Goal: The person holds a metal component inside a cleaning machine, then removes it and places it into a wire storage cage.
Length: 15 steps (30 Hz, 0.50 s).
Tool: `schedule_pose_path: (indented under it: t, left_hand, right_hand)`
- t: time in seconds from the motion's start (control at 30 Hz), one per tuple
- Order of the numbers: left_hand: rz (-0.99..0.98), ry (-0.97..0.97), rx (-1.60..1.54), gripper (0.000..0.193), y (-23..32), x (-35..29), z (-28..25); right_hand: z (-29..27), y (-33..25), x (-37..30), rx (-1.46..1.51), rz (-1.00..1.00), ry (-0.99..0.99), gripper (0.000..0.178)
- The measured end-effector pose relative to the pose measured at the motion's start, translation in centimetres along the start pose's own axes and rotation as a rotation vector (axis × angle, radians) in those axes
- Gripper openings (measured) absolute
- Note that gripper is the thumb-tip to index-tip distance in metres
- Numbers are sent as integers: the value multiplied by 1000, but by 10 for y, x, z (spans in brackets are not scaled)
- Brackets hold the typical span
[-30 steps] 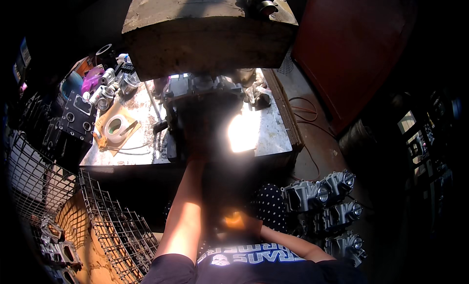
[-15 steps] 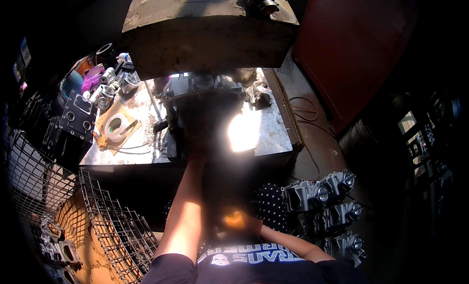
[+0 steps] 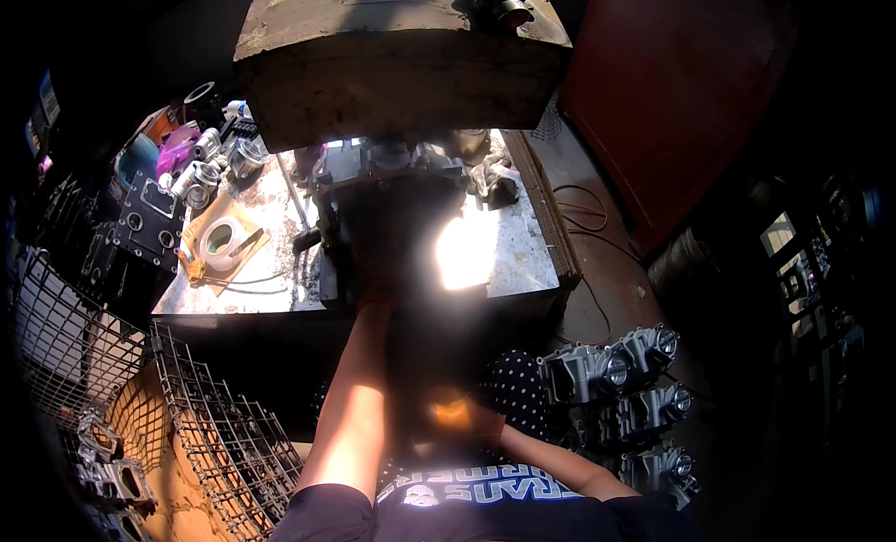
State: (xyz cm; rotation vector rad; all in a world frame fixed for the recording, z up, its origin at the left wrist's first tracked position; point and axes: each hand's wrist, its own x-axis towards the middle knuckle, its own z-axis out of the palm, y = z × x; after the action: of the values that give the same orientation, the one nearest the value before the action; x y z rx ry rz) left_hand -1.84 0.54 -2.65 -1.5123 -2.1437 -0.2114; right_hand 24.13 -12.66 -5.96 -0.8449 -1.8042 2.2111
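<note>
My left forearm reaches up to the bench, where my left hand is lost in dark shadow at the near side of a grey metal casting. Its fingers are hidden, so I cannot tell what it touches. My right hand is low, close in front of my body, next to a dotted dark cloth. A dark smear and an orange glow cover its fingers; whether it holds anything is hidden. The casting sits on the bench below a large box-shaped housing.
On the bench's left lie a roll of tape, a dark plate with holes and several metal parts. A wire basket stands at lower left. Cast metal housings are stacked at right. A red panel rises behind a hose.
</note>
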Motion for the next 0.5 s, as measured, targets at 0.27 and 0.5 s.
schedule_pose_path:
  t: [0.27,0.5]
  left_hand:
    - [-6,67,-181,61,-4,-5,-10]
    - [-6,133,-261,59,3,-11,-19]
  right_hand:
    - [-3,34,9,-187,-31,5,57]
    - [-9,28,14,-504,-119,-31,49]
